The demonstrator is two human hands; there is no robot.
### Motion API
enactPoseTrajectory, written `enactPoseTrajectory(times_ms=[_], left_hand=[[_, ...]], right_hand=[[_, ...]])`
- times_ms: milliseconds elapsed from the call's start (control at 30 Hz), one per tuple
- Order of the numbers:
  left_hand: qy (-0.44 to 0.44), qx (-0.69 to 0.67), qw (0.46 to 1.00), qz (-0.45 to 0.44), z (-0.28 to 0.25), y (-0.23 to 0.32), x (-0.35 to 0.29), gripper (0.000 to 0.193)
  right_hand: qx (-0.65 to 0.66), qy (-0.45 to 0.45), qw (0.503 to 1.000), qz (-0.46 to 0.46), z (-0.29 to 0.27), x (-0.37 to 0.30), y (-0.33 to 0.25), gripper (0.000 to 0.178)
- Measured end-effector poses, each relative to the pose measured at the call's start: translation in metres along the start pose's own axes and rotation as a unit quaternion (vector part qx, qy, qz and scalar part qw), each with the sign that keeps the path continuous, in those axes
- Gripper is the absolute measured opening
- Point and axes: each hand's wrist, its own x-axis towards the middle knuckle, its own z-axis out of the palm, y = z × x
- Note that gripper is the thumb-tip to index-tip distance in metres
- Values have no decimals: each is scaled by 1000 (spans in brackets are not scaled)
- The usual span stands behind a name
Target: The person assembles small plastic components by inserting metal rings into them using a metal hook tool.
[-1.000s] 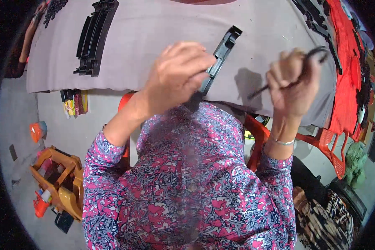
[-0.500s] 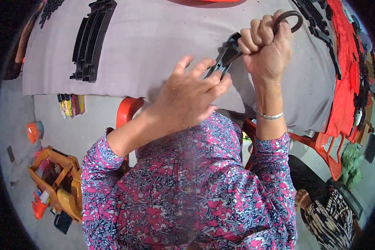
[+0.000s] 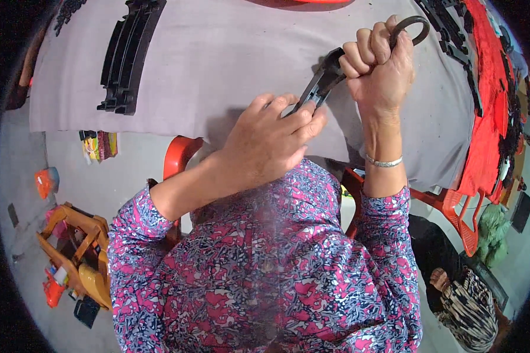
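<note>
My left hand [image 3: 271, 138] is closed round the lower end of a long black plastic part [image 3: 321, 79], which slants up and to the right above the grey cloth. My right hand [image 3: 380, 67] makes a fist round a dark tool with a ring-shaped end [image 3: 417, 26]. The ring sticks out above the fist, while the grip hides the tool's middle. Its other end reaches down-left against the black part; I cannot tell the exact contact.
A grey cloth [image 3: 229, 53] covers the table. Curved black plastic parts [image 3: 126, 59] lie at the left, more black parts [image 3: 447, 35] at the right beside a red cloth [image 3: 486, 135]. Red plastic chairs [image 3: 179, 159] stand near me. Another person's patterned clothing [image 3: 468, 312] shows lower right.
My left fingers, spread before, have closed more tightly on the black part. The right fist and its tool have barely shifted.
</note>
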Motion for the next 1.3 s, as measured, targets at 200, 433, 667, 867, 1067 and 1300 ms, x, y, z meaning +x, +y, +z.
enactPoseTrajectory(times_ms=[200, 433, 667, 867, 1067, 1300], left_hand=[[4, -11, 1000, -13, 3, 0, 0, 61], [6, -23, 1000, -12, 7, -2, 2, 60], [-30, -32, 999, -29, -2, 2, 11, 53], [3, -17, 999, -28, 3, 5, 7, 50], [31, -63, 996, -53, -2, 7, 6, 55], [16, -95, 985, -141, -5, 8, 9, 79]], right_hand=[[-7, 7, 1000, 16, 6, 4, 2, 46], [49, -37, 997, 55, -18, 19, 7, 47], [16, -19, 996, 82, -21, 32, 11, 47], [78, -43, 995, 55, -16, 27, -4, 44], [-32, 66, 997, 33, -57, 20, -36, 38], [-372, 222, 896, 97, -113, 10, -50, 40]])
